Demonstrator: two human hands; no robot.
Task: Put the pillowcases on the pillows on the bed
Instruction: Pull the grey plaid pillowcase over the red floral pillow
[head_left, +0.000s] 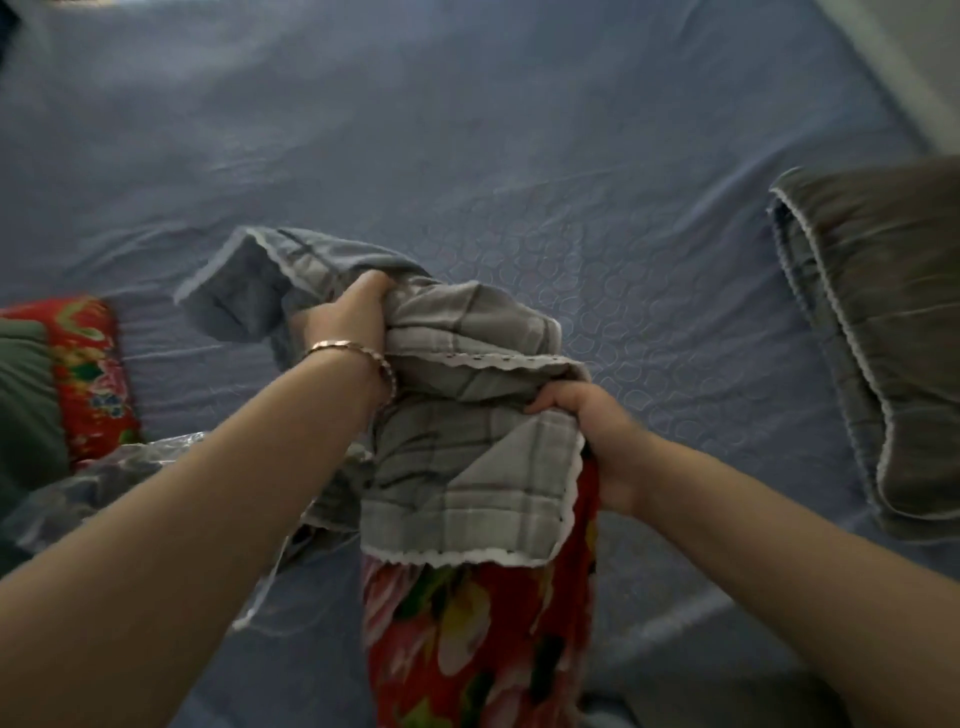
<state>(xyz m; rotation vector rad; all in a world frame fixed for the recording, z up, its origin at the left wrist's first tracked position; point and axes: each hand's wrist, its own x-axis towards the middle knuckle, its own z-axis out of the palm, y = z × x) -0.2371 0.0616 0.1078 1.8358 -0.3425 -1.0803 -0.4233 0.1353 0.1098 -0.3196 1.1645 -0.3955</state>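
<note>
A grey checked pillowcase (467, 488) with a white scalloped trim is bunched over the far end of a red floral pillow (478, 644) that runs toward me at the bottom middle. My left hand (348, 317), with a bracelet on its wrist, grips the bunched fabric at the top. My right hand (592, 431) pinches the pillowcase's trimmed edge at the pillow's right side. The pillow's covered end is hidden by the cloth.
The blue quilted bed sheet (519, 156) fills the view. A pillow in a grey trimmed case (878, 332) lies at the right. Another red floral pillow (88, 374) lies at the left beside green cloth (26, 395) and clear plastic wrap (114, 467).
</note>
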